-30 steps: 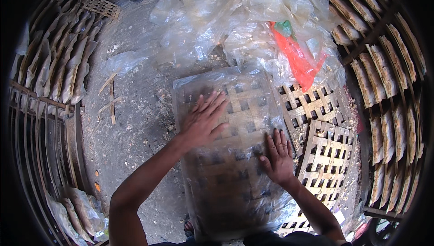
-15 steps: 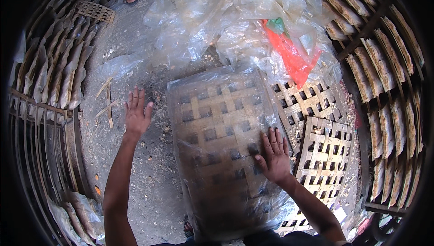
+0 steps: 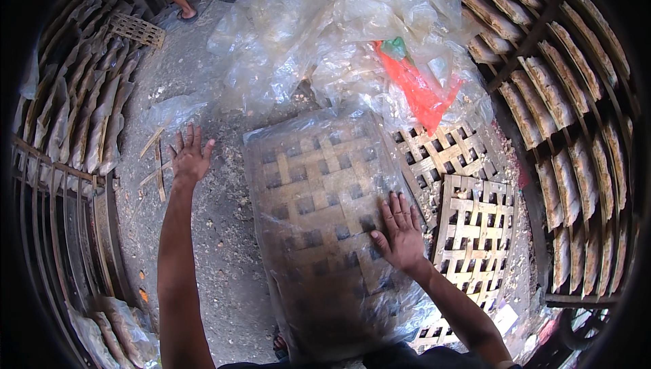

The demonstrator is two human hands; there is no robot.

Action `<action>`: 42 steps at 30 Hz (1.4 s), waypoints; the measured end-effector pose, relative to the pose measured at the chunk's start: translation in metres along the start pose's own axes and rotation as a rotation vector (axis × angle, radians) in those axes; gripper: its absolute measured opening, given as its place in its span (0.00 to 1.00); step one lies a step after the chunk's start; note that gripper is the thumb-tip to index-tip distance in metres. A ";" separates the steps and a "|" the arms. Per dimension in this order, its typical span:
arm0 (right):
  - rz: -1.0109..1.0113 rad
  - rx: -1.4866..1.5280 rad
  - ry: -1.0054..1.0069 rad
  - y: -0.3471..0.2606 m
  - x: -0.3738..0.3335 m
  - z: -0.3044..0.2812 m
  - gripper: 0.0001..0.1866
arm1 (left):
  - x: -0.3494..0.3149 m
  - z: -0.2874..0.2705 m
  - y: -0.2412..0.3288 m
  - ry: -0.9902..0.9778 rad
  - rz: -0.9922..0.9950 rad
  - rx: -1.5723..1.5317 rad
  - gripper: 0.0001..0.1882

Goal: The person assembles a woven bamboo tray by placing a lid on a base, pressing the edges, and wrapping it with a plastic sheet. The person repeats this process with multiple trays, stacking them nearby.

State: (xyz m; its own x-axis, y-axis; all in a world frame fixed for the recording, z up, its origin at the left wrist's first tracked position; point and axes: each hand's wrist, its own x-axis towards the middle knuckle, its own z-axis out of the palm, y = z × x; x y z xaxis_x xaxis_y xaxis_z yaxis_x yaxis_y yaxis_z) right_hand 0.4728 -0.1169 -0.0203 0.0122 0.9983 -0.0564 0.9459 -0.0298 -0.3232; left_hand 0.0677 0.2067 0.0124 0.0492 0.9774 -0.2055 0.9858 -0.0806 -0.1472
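Woven tray [image 3: 342, 148] is right in front of the person, clear plastic sheet [image 3: 291, 226] over it; can't tell what it rests on. Right hand [image 3: 401, 237] lies on the sheet near the tray's right edge: fingers extended, slightly apart, no grip. Left hand [image 3: 190, 159] is off the sheet, out over the floor, fingers spread, holding nothing.

Reads as a smoothing step. I'd hold the right palm flat as anchor and sweep the left from middle to edges, light pressure so slat ends don't snag the film.

Floor [image 3: 227, 254]: grey, gritty, pale crumbs, loose wood strips [image 3: 160, 179] by the left hand. Bare trays [image 3: 441, 223] lie just right. Loaded racks both sides, left [image 3: 64, 165] and right [image 3: 519, 50]. Far: clear plastic heap [image 3: 271, 23], red plastic [image 3: 417, 91] on it, someone's feet [image 3: 186, 14].
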 end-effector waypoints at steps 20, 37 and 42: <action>0.241 0.787 0.271 0.027 -0.003 -0.029 0.30 | -0.098 0.052 -0.023 0.253 0.445 -0.339 0.33; -0.095 0.476 0.135 -0.030 -0.079 0.003 0.34 | -0.399 0.045 0.066 -1.293 1.494 -0.455 0.35; -0.106 0.466 0.159 -0.030 -0.081 0.002 0.33 | -0.376 0.062 0.083 -0.264 1.388 -0.831 0.28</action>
State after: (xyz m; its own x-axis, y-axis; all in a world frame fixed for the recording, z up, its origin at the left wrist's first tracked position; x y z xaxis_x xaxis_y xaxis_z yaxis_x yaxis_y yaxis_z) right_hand 0.4427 -0.1973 -0.0083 0.0079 0.9911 0.1326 0.6996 0.0892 -0.7090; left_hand 0.1207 -0.1796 0.0170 0.9768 0.1848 0.1083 0.0275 -0.6096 0.7922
